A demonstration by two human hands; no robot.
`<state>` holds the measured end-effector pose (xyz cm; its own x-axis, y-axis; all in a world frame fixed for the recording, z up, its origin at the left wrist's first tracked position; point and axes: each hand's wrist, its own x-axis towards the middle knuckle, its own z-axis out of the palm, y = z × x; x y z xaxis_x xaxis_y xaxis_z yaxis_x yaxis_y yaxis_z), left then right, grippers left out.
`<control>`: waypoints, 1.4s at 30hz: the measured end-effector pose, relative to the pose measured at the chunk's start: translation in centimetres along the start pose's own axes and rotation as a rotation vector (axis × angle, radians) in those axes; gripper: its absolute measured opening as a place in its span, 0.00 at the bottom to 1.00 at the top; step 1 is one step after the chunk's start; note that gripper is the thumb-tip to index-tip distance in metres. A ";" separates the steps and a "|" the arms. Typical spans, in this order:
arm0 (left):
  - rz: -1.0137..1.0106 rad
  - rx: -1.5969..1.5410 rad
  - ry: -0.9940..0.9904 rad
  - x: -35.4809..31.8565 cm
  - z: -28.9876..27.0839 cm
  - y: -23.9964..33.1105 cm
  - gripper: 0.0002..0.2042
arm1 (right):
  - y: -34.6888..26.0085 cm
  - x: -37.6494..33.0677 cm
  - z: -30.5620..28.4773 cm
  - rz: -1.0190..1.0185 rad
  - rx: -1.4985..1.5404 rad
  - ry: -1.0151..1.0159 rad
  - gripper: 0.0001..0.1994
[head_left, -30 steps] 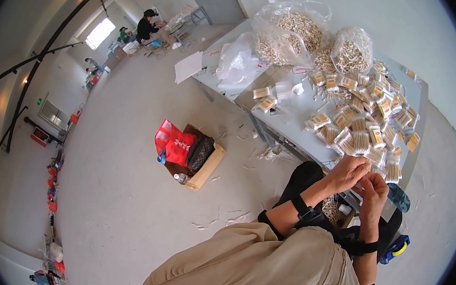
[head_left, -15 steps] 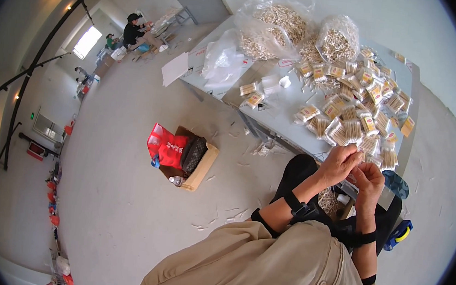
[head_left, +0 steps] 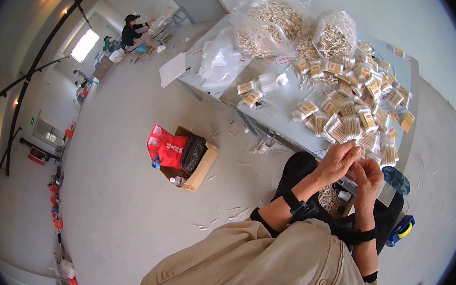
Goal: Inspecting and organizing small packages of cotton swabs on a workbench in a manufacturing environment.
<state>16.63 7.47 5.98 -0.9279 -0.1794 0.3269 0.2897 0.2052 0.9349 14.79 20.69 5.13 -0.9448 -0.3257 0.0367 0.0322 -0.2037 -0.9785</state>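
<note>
My left hand (head_left: 337, 163) and my right hand (head_left: 367, 180) are close together at the table's near edge, over my lap. The fingers of both are pinched, thumbs inward. What lies between them is small and mostly hidden by the fingers. Just beyond my fingertips, many clear packs of cotton swabs (head_left: 352, 127), some with yellow labels, lie heaped on the grey table (head_left: 282, 105). Below my hands, between my legs, loose cotton swabs (head_left: 329, 199) show in a container partly hidden by my arms.
Large clear bags of loose swabs (head_left: 275, 22) stand at the table's back. On the floor to the left, a cardboard box (head_left: 203, 167) holds a red bag (head_left: 169, 149). A blue-and-yellow object (head_left: 402, 230) lies right of my leg. Other people sit far left.
The view has shifted slightly. Both hands stay pinched together at the same place by the table edge, with only small finger movement.
</note>
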 end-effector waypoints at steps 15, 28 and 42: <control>0.029 0.119 -0.010 0.5 -0.1 0.6 0.10 | -1.0 0.0 0.2 0.060 0.081 0.036 0.04; -0.059 0.076 -0.046 0.6 -0.9 0.7 0.04 | -0.4 0.4 0.4 0.013 0.173 0.006 0.03; -0.181 -0.033 -0.054 0.5 -0.2 0.6 0.04 | 0.1 0.2 0.1 0.042 0.189 0.037 0.05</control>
<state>16.44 7.27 6.71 -0.9765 -0.1587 0.1456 0.1233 0.1422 0.9821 14.65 20.56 5.07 -0.9527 -0.3037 -0.0143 0.1291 -0.3615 -0.9234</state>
